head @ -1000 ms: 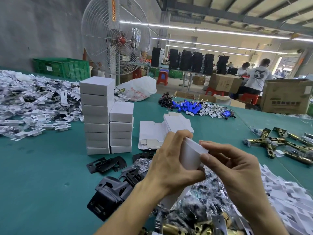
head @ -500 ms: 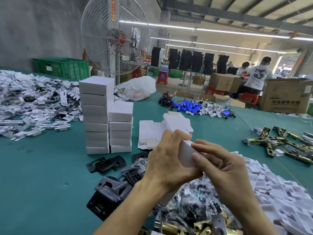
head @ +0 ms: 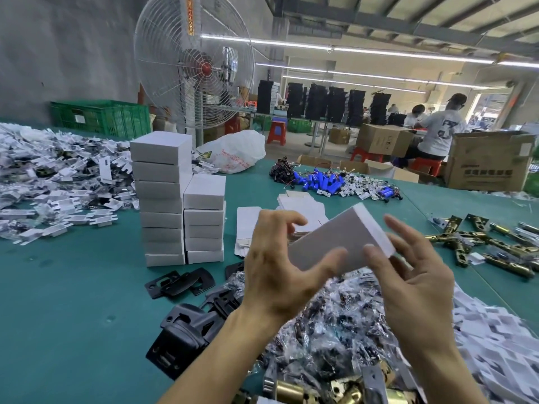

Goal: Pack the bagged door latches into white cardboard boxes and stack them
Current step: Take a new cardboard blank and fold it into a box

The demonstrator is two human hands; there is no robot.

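Box [head: 335, 243], oblong matte cardboard, between left hand [head: 277, 275], right hand [head: 420, 290].

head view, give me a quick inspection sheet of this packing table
surface: green table, bare patch at front left.
job's things: white box held tilted above the bagged latches; tall box stack beside short box stack; flat blanks behind.
clutter: black plates, brass latches, blue cylinders, white card heap.
grippers: left hand and right hand both grip the white box.
cables: thin wires on the blue cylinders.
surroundings: fan, green crate, cartons, seated people.
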